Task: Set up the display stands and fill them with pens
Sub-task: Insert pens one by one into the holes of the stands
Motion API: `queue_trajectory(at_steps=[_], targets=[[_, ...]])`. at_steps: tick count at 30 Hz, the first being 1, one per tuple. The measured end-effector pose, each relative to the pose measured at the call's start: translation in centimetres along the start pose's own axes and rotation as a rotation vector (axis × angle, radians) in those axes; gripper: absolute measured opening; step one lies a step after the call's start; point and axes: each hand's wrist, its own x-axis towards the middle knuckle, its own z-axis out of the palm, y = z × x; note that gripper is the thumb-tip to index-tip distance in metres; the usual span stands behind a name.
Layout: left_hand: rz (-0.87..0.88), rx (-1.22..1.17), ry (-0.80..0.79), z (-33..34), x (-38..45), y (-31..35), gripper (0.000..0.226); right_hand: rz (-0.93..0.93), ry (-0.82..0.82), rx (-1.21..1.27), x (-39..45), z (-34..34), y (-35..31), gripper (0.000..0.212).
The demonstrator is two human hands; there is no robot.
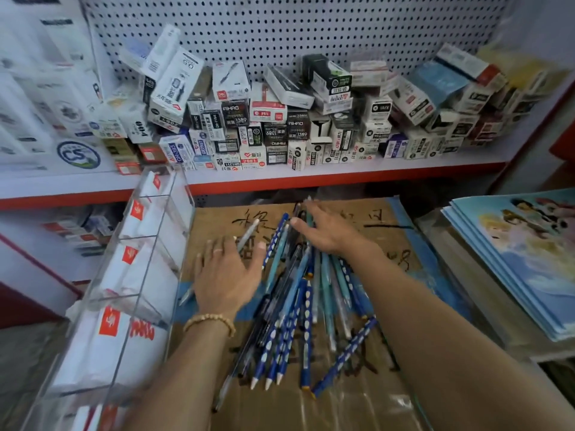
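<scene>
At 6 o'clock from the left hand and right hand, both flat with fingers spread and gripping nothing, rake the loose blue and teal pens parallel on the brown cardboard sheet before loading the clear acrylic tiered display stand at 9 o'clock.

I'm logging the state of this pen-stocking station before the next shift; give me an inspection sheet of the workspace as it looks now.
Surface: flattened cardboard with handwriting, partly covered by pens.
Job's things: pile of blue pens loose on the cardboard; clear acrylic display stand at left, compartments holding white paper inserts, no pens seen.
Clutter: pen boxes heaped on the red-edged shelf.
Hands: left hand flat, fingers spread beside the pile; right hand flat on the pile's far end.
Cables: nothing seen.
Surroundings: pegboard behind; stack of illustrated books at right.
</scene>
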Motion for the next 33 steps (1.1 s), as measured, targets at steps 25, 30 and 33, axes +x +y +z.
queue_trajectory(at_steps=[25, 30, 33], targets=[[0.231, -0.096, -0.085, 0.7, -15.1, -2.2, 0.083, 0.415, 0.116, 0.128, -20.4, 5.6, 0.9, 0.109], [0.292, -0.186, -0.068, 1.4, -15.4, 0.0, 0.075, 0.250, 0.163, 0.216, -21.7, 6.8, -1.8, 0.103], [0.202, -0.111, -0.026, 1.2, -15.3, 0.0, 0.097, 0.359, 0.289, 0.038, -22.9, 6.0, -1.8, 0.113]])
